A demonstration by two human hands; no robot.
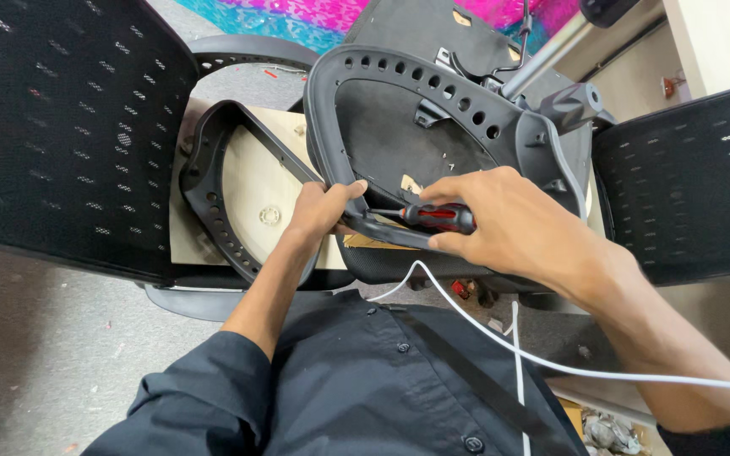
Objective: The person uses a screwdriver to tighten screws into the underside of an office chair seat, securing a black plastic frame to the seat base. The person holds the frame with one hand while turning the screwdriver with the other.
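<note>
An upturned office chair seat [399, 135] lies before me with its black plastic rim frame [331, 93], dotted with round holes, facing up. My left hand [324, 209] grips the near edge of that frame. My right hand [500, 215] holds a screwdriver [437, 217] with a red and black handle, its shaft pointing left toward the frame edge beside my left thumb. The chair's metal gas column [542, 59] sticks up behind the seat.
A second black rim frame [213, 194] rests on a pale wooden seat board [255, 181] at left. Black mesh chair backs stand at left [61, 127] and right [694, 186]. A white cable [500, 338] crosses my dark shirt. Grey floor lies below left.
</note>
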